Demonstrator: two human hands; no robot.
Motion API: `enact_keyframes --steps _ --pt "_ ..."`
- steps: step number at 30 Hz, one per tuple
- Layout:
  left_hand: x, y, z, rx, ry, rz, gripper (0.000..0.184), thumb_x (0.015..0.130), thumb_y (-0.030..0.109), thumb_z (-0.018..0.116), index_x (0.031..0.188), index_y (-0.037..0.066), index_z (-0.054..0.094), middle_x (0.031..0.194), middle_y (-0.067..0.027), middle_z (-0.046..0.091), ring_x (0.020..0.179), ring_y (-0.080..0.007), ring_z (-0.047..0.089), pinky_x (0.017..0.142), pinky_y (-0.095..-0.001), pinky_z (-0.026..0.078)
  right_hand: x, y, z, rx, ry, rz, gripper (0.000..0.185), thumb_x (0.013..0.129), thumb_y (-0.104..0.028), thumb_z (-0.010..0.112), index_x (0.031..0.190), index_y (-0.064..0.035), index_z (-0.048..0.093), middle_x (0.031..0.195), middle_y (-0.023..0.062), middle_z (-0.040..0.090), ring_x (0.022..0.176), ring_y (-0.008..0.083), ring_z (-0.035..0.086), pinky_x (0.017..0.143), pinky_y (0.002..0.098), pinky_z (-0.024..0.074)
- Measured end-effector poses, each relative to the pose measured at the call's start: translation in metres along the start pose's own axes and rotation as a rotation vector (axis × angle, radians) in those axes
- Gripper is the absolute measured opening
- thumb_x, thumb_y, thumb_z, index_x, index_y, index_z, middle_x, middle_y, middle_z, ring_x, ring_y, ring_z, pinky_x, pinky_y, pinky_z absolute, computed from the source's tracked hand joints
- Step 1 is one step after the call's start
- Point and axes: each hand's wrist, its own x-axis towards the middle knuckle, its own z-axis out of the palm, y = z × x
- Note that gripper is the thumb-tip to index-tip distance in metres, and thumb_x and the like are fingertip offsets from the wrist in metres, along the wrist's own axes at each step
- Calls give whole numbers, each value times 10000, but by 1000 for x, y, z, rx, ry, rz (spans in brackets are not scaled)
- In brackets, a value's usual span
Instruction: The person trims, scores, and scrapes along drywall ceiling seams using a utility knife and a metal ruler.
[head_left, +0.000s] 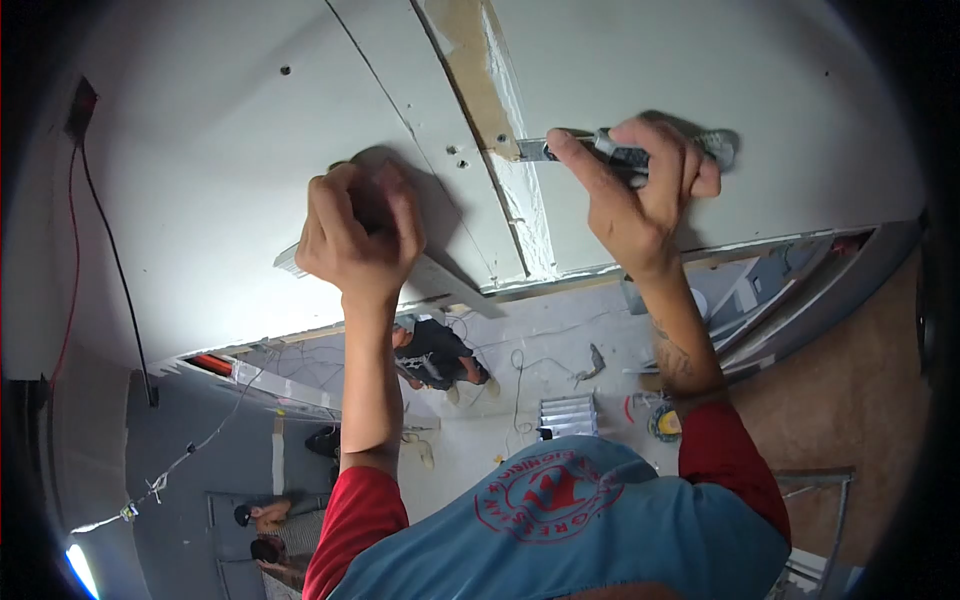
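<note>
White panel fills the upper view, crossed by a brown strip with rough white filler along it. Thin dark joint line runs left of the strip; a few screw holes are dotted around.

Right hand: fingers wrapped round a narrow-bladed tool, index finger stretched along it toward the blade. Blade tip touches the seam, right where brown strip meets filler. Handle points right, lying close to the panel.

Left hand: fingers curled, up near the panel, left of the joint line. Flat grey piece shows on both sides of the wrist. Probably a wide blade in that hand, but fingers hide the grip, so can't tell for sure.

Red and black wires hang from a dark opening at far left. Past the panel edge, lower down: floor with cables, person in dark top, lit lamp at lower left.
</note>
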Motion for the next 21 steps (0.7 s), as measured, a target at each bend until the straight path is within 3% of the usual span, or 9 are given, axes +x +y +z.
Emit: enact_keyframes --steps 2,6,10,17,19,21 --pt "-3 7 -1 -98 -59 -24 271 786 129 884 938 81 666 724 -11 592 498 -139 528 469 -283 412 18 1 -18 62 -166 19 421 795 -90 766 1149 -311 828 1105 5 615 1062 187 562 960 422 244" --pt "-2 42 5 -30 -136 137 280 796 183 885 997 114 702 813 1 645 565 -133 603 488 -290 459 43 6 -49 197 -383 150 344 847 -78 753 1142 -240 821 1071 15 643 1075 201 578 1012 466 260" --pt "2 54 15 -39 -105 174 298 790 186 879 1042 152 722 934 21 671 648 -134 665 533 -284 515 35 12 -66 205 -387 242 283 916 -110 735 1162 -225 816 936 6 639 1057 184 592 1027 447 281" --pt "16 54 23 -169 -94 111 220 810 100 832 988 196 745 955 21 668 639 -169 651 541 -314 508 22 13 -83 271 -398 331 291 934 -114 730 1184 -235 817 1038 24 634 1028 198 599 1019 437 289" --pt "27 54 15 -203 -29 116 206 830 39 817 989 147 744 953 -2 666 616 -146 620 515 -311 483 21 14 -82 250 -348 333 300 914 -115 748 1179 -238 819 1090 30 625 1033 206 596 1015 438 291" --pt "43 59 -8 -387 141 -99 159 849 -24 802 965 69 746 947 -33 662 622 -104 580 503 -268 442 22 13 -78 243 -312 301 320 897 -109 756 1179 -247 821 1094 29 623 1041 207 592 1011 435 289"
